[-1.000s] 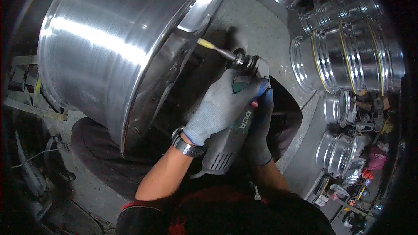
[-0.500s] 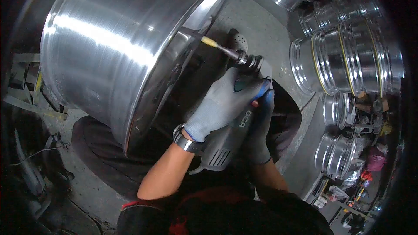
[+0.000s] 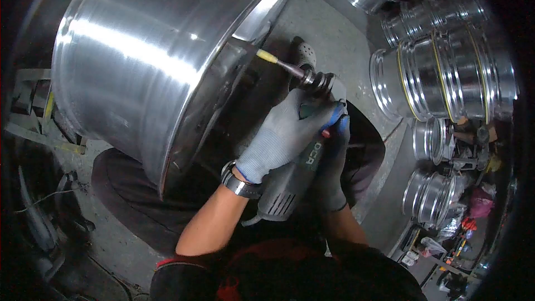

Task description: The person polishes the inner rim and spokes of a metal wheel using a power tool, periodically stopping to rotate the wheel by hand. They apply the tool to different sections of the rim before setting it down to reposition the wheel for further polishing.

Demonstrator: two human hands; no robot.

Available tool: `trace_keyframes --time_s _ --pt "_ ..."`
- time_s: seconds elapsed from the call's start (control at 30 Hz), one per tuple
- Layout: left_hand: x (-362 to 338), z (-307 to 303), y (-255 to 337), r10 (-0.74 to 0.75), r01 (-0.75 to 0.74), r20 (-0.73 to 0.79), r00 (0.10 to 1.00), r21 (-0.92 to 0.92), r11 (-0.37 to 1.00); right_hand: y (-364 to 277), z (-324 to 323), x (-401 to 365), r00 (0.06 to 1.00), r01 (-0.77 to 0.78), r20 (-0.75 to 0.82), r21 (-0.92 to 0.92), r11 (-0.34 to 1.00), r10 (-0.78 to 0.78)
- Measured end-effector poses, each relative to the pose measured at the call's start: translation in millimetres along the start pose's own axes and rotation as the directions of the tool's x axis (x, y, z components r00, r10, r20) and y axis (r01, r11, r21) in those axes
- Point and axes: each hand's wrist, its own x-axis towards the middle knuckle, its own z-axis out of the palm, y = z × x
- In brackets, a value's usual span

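Both of my hands, in grey work gloves with blue fingertips, are wrapped round a dark DCA-marked electric grinder [image 3: 283,192]. My left hand [image 3: 281,134], with a metal-banded watch at its wrist, grips it from the left near the head. On the other side my right hand [image 3: 334,159] closes round the body, partly hidden by the tool. A shaft with a yellow sleeve [image 3: 267,56] runs from the grinder's head up and left. Its dark far end reaches the inner face of a large shiny metal wheel rim [image 3: 131,78], which stands tilted at my left.
Stacks of polished wheel rims [image 3: 446,81] line the right side. Below them lie tools, bags and a dark pink bundle [image 3: 481,203]. A metal frame [image 3: 47,136] stands left of the big rim. My shoe [image 3: 305,53] rests on the grey floor [image 3: 340,33].
The shaft's tip has shifted slightly left and down along the wheel's inner face. My hands keep the same hold on the grinder, and the big rim has stayed in place.
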Motion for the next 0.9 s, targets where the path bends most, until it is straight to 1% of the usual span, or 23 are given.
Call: trace_keyframes --time_s 0.03,0.07,0.1,0.17,0.2,0.27,0.33,0.4,0.43,0.47,0.5,0.53,0.57,0.6,0.63,0.67,0.7,0.73,0.77,0.8,0.83,0.87,0.9 --pt "-3 -2 5 -0.075 0.081 0.054 0.996 -0.121 0.989 0 -1 0 1.000 0.000 0.002 0.000 1.000 0.000" --pt "-5 -4 9 -0.142 0.166 0.115 0.983 -0.236 0.957 -1 -2 1 0.999 -0.011 0.050 -0.002 1.000 0.011" --pt "-4 -5 10 -0.142 0.166 0.113 0.983 -0.236 0.958 -1 -2 1 0.995 -0.023 0.097 -0.004 1.000 0.024" --pt "0 -6 11 -0.128 0.142 0.111 0.986 -0.125 0.982 -3 2 0 0.997 0.000 0.078 -0.031 1.000 0.003" --pt "1 -6 12 -0.127 0.141 0.112 0.986 -0.125 0.982 -4 4 0 0.998 0.026 0.060 -0.059 0.998 -0.022" --pt "2 -6 14 -0.078 0.084 0.092 0.993 -0.062 0.995 -6 9 0 0.996 0.055 0.069 -0.082 0.995 -0.049" --pt "-1 -6 11 -0.091 0.099 0.085 0.992 -0.089 0.991 -4 9 0 0.994 0.080 0.081 -0.106 0.991 -0.072" --pt "-5 -7 11 -0.106 0.114 0.074 0.992 -0.115 0.987 1 6 -1 0.999 -0.019 0.041 0.012 1.000 0.019" --pt "-7 -8 12 -0.159 0.171 0.097 0.982 -0.126 0.977 0 4 -2 0.999 -0.022 0.043 0.012 1.000 0.021" --pt "-9 -8 13 -0.211 0.227 0.122 0.970 -0.136 0.964 -2 0 -3 0.997 -0.014 0.071 -0.069 0.998 0.019" --pt "-10 -6 11 -0.210 0.226 0.122 0.970 -0.136 0.965 -4 -2 -3 0.995 -0.003 0.098 -0.149 0.989 0.017" --pt "-10 -2 8 -0.180 0.184 0.054 0.982 -0.095 0.978 -9 11 -5 0.995 -0.001 0.097 -0.149 0.989 0.016" --pt "-10 1 7 -0.146 0.145 -0.013 0.989 -0.052 0.988 -17 29 -7 0.999 -0.034 0.025 -0.002 0.999 0.034" --pt "-8 2 10 -0.145 0.144 -0.011 0.989 -0.053 0.988 -22 40 -8 0.997 -0.055 -0.043 0.146 0.988 0.062" --pt "-5 0 16 -0.138 0.139 0.021 0.990 -0.077 0.987 -21 33 -4 0.997 -0.054 -0.044 0.144 0.988 0.061" --pt "-1 0 20 -0.129 0.134 0.052 0.990 -0.101 0.986 -19 21 1 0.999 -0.029 0.032 0.162 0.986 0.024" --pt "5 3 12 -0.127 0.131 0.050 0.991 -0.103 0.986 -18 15 5 0.994 -0.006 0.109 0.180 0.984 -0.014" --pt "12 7 0 0.146 -0.146 0.002 0.989 0.013 0.989 -20 17 9 0.994 -0.007 0.110 0.179 0.984 -0.013" --pt "18 12 -11 0.411 -0.405 -0.013 0.912 0.140 0.903 -24 22 13 0.997 0.052 0.051 0.127 0.991 -0.059" --pt "22 14 -8 0.411 -0.405 -0.015 0.912 0.140 0.904 -25 24 18 0.994 0.108 -0.006 0.071 0.992 -0.108" --pt "26 17 -5 0.443 -0.442 -0.037 0.896 0.019 0.897 -25 20 26 0.994 0.108 -0.005 0.070 0.992 -0.108" --pt "30 18 -1 0.472 -0.476 -0.062 0.880 -0.101 0.874 -26 12 35 0.987 0.158 0.007 0.050 0.986 -0.158" --pt "33 16 6 0.473 -0.477 -0.063 0.879 -0.100 0.873 -28 7 41 0.978 0.208 0.022 0.030 0.978 -0.208"
